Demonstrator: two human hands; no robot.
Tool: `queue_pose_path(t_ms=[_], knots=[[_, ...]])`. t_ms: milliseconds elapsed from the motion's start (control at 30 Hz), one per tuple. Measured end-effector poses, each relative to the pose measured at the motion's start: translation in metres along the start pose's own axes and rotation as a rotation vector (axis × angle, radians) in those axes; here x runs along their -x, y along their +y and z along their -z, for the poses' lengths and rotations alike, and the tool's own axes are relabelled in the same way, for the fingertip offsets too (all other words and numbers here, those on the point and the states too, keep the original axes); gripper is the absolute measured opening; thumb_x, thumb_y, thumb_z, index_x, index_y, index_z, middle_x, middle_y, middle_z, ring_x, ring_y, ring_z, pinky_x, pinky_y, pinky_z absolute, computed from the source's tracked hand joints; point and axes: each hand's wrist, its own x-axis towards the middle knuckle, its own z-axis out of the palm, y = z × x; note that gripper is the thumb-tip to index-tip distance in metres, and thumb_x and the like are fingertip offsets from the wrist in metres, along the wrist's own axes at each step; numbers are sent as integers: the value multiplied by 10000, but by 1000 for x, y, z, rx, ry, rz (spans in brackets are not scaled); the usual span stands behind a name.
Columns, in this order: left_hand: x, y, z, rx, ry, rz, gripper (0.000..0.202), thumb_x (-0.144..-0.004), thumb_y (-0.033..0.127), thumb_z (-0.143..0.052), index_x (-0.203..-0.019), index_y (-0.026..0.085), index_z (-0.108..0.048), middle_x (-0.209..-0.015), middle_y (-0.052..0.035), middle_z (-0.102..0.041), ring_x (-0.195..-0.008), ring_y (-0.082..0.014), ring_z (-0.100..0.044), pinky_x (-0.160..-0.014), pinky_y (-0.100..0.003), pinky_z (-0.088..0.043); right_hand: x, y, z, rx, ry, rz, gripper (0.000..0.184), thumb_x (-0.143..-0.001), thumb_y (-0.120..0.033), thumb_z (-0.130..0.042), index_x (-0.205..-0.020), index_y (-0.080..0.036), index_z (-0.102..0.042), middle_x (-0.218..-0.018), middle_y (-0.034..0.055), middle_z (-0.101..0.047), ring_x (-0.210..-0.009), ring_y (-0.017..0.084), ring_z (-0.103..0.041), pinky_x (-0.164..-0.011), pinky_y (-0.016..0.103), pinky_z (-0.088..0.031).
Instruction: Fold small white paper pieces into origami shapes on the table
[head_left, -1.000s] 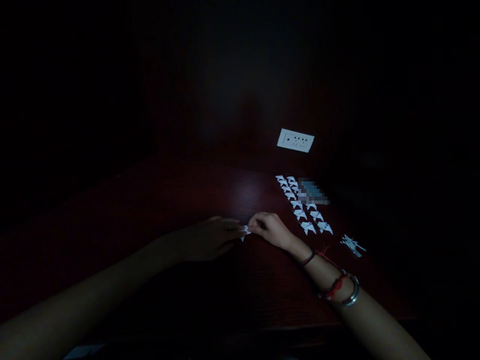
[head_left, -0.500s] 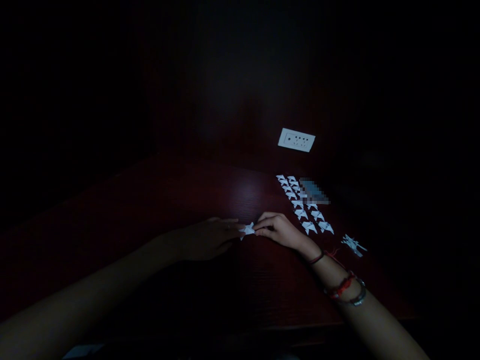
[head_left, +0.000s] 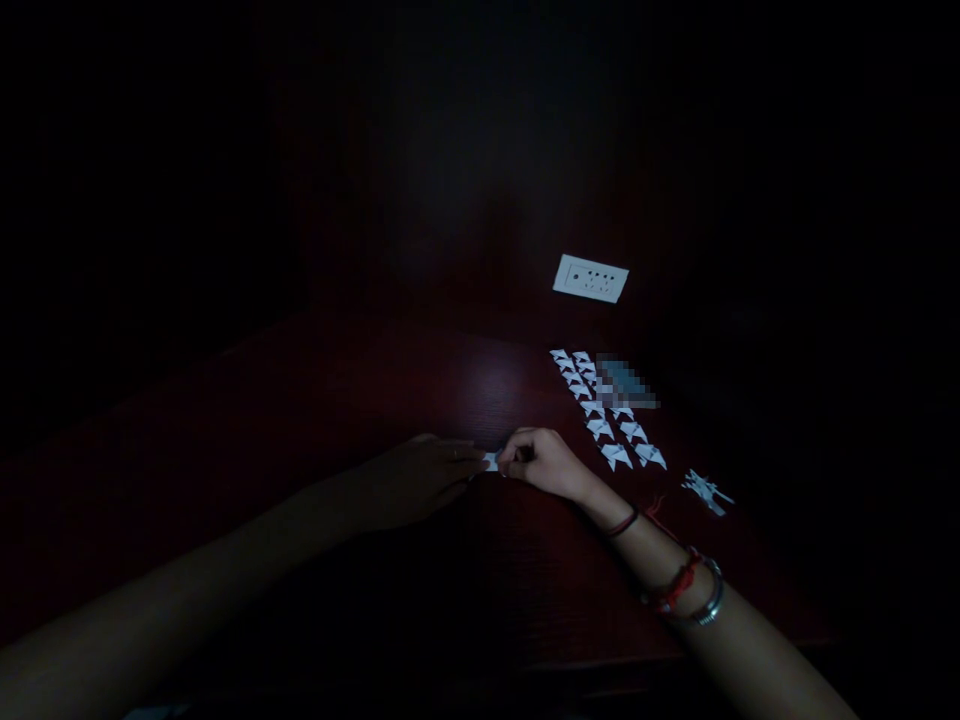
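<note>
A small white folded paper piece lies on the dark red table, partly covered by fingers of both hands. My left hand reaches in from the left with its fingers stretched out, the fingertips resting on the paper's left side. On the right side of the paper, my right hand has its thumb and index finger pinched together. Several white folded paper figures with pointed ends stand in two rows to the right of my right hand. The light is dim, so the paper's folds are hard to make out.
A loose pile of thin white paper strips lies at the right. Beside the rows of figures is a pixelated flat bluish object. A white wall socket sits on the dark red wall behind the table.
My right hand has moved slightly left, over the paper's right part. Its thumb and index finger are curled closer together, and less of the paper shows. The left hand stays nearly still.
</note>
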Motion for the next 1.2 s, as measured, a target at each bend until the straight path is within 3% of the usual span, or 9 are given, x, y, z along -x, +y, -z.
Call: queue_pose_path(t_ms=[200,300,400,500,667,833,1200], knots=[[-2,-2,-4,-4,32,-5,349,-836,211,-358,-1178,272,-388,-1182,-8,-454,-1017,-165,-454,-838,-308,-327,-1,5,-5,-44,-4,-70,120,-645,-136,-539,-751,-147,-592,-654,-18,-558,-561,64,-469,-514,173,-355],[-2,-1,-3,21,27,-10,347,-837,207,-355,-1176,268,-389,-1169,-4,-464,-1001,-152,-464,-833,-292,-333,4,4,-3,-10,9,26,171,-676,-145,-530,-838,-159,-585,-685,-12,-554,-580,67,-470,-537,181,-363],[-1,0,-2,26,24,8,350,-837,192,-353,-1178,261,-385,-1176,-8,-456,-1011,-154,-453,-834,-293,-330,9,3,1,66,13,161,141,-715,-144,-505,-806,-162,-613,-728,10,-561,-635,80,-483,-592,197,-375],[-2,1,-1,43,25,14,341,-835,187,-355,-1167,254,-398,-1162,-11,-466,-1001,-155,-457,-831,-295,-329,11,3,3,99,15,194,140,-734,-166,-500,-801,-156,-622,-730,21,-563,-641,86,-491,-599,201,-382],[-9,4,0,90,37,27,270,-852,229,-331,-1089,223,-460,-1065,-16,-523,-911,-142,-500,-798,-278,-342,9,1,1,112,31,138,133,-718,-220,-534,-784,-153,-627,-701,21,-556,-617,89,-491,-569,200,-383],[-21,3,-11,47,118,137,212,-828,315,-394,-959,190,-504,-921,-23,-553,-842,-161,-504,-751,-294,-354,7,-2,-1,114,67,106,94,-686,-147,-538,-707,-150,-629,-659,6,-549,-587,79,-478,-554,191,-367],[-24,3,-21,53,162,185,114,-804,240,-416,-867,189,-496,-841,-11,-524,-779,-158,-471,-701,-287,-350,3,5,-7,-88,39,-100,124,-647,-150,-554,-751,-152,-622,-659,-6,-576,-570,74,-477,-521,187,-364]])
